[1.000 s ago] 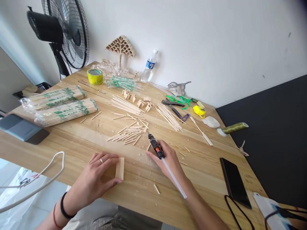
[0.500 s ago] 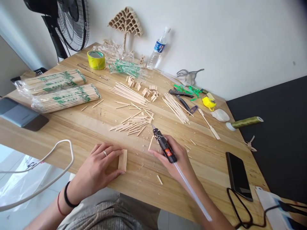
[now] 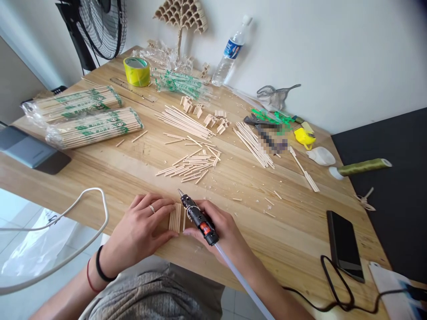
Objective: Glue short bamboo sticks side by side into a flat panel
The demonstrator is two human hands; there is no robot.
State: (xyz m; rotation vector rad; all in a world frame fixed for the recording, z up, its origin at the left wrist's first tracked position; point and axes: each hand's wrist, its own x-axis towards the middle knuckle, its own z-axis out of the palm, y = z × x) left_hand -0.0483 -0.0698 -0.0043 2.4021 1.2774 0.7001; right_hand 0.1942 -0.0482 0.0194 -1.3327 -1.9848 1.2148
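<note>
My left hand (image 3: 142,224) lies on the table's near side, fingers and thumb closed on the left edge of a small panel of short wooden sticks (image 3: 175,218) set side by side. In my right hand (image 3: 227,229) is a black glue gun (image 3: 200,222), its nozzle pointing up and left above the panel's upper right. A clear glue stick (image 3: 238,273) trails from its back end. Between that hand's thumb and fingers a single short stick (image 3: 184,220) stands just right of the panel, with a narrow gap between them. A loose pile of cut sticks (image 3: 191,165) lies beyond both hands.
Longer sticks (image 3: 187,122) and small stick assemblies (image 3: 211,120) lie farther back. Wrapped stick bundles (image 3: 96,129), yellow tape (image 3: 136,73) and a bottle (image 3: 230,55) stand left and behind. To the right are pliers (image 3: 262,122), a phone (image 3: 345,244) and a black cable (image 3: 333,306).
My right hand has moved left with the glue gun and the short stick, bringing the stick beside the panel. My left hand still holds the panel. The view has shifted slightly.
</note>
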